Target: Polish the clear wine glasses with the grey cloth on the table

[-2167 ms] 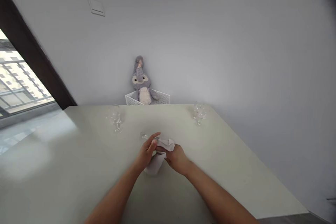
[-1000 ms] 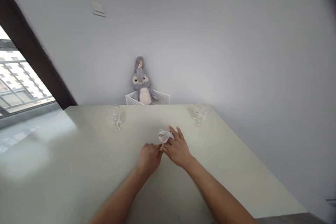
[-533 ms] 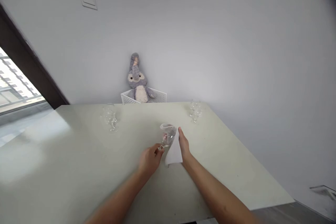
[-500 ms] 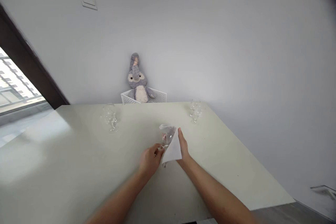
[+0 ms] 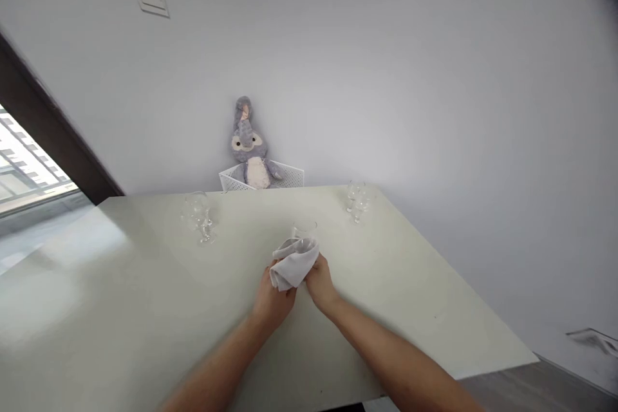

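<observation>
Two hands meet at mid-table, both closed round the same bundle: a white cloth wrapped over a clear stemmed glass. Left hand sits under and behind the cloth, fingers curled up into it; whether it grips the stem itself can't be told, cloth hides that. Right hand clamps the cloth from the right side, thumb pressing the fabric in toward the bowl. Hands are touching or very nearly so, w/ the cloth bunched between them.

Glass lies straight ahead of the hands, just past the fingertips. Only its rim and upper bowl show above the cloth; long axis runs roughly upright, tipped a bit away from the person. Both hands about equally near, right slightly farther fwd along the bowl.

Elsewhere on the table: a second glass stands well off to the left, and a third near the far right corner, both upright, both apart from the hands. Beyond the far edge, a grey plush toy sits in a white basket against the wall.
</observation>
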`<state>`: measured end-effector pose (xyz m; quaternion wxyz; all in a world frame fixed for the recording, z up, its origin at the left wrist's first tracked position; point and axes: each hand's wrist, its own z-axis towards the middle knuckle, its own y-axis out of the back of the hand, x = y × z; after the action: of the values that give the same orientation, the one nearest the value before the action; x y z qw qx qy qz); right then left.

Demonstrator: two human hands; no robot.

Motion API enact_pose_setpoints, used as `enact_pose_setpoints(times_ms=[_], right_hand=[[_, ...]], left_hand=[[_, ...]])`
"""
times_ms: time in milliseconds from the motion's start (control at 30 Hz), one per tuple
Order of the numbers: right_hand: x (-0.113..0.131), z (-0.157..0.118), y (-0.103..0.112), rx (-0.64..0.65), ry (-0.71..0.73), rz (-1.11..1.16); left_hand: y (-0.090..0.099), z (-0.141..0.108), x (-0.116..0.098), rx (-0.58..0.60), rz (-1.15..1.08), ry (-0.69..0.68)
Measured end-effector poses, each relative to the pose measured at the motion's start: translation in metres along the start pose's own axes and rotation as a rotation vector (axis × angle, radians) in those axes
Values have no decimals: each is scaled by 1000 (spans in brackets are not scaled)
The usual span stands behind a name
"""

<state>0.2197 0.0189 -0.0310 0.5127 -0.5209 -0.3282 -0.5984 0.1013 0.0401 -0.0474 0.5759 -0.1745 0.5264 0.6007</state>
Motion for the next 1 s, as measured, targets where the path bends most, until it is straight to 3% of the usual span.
enact_pose_setpoints(times_ms=[100, 167, 233, 400, 467, 533, 633, 733, 833, 1000], right_hand=[[3, 7, 11, -9, 1, -21], [6, 8, 14, 59, -21, -7], [9, 5, 14, 184, -50, 23], [2, -6, 9, 533, -85, -38], [-3, -7, 8, 594, -28, -211], [-5, -6, 9, 554, 75, -514], [1, -3, 10, 386, 269, -1044], [10, -2, 9, 305, 406, -1293], [17, -2, 10, 294, 325, -1169], [17, 5, 22, 566, -206, -254]], left_hand=[[13, 5, -4, -105, 117, 26], [24, 11, -7, -210, 85, 93], [31, 16, -9, -238, -44, 164], [29, 18, -9, 86, -609, 289], [25, 16, -10, 92, -662, 333], [23, 14, -12, 10, -666, 362], [21, 13, -18, -138, -721, 397], [20, 15, -22, -281, -798, 451], [23, 15, -24, -314, -860, 451], [31, 14, -28, -100, -994, 322]])
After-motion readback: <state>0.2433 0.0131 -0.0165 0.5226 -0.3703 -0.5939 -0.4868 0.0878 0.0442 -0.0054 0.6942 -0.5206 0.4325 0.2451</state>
